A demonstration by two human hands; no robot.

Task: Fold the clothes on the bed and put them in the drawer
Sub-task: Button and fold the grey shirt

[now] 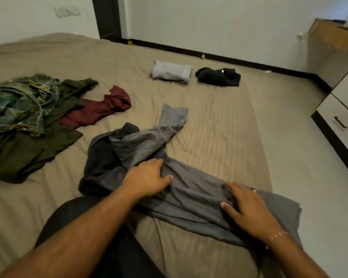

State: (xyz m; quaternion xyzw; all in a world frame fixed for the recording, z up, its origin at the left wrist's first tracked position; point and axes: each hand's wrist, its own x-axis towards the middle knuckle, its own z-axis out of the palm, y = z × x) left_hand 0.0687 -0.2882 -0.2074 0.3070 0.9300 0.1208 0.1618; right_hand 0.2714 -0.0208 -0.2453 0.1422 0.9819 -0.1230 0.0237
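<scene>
Head view shows us mid-fold with the grey shirt [189, 189] bunched across the near edge of the bed [219, 121], one sleeve trailing away from us. We judge the main risk to be a crooked fold: the cloth is twisted and rumpled under our palms, so creases could get pressed in. Its lower end hangs near the mattress edge on our right and could slide off toward the floor if we tug that way.

Our left hand [149, 177] lies palm down on the middle of the shirt, fingers nearly straight and close together, pressing rather than gripping. Our right hand [247, 209] rests flat nearer the hem, fingers slightly spread, clamped on nothing.

The drawer [340, 121] sits shut, well apart on the right.
</scene>
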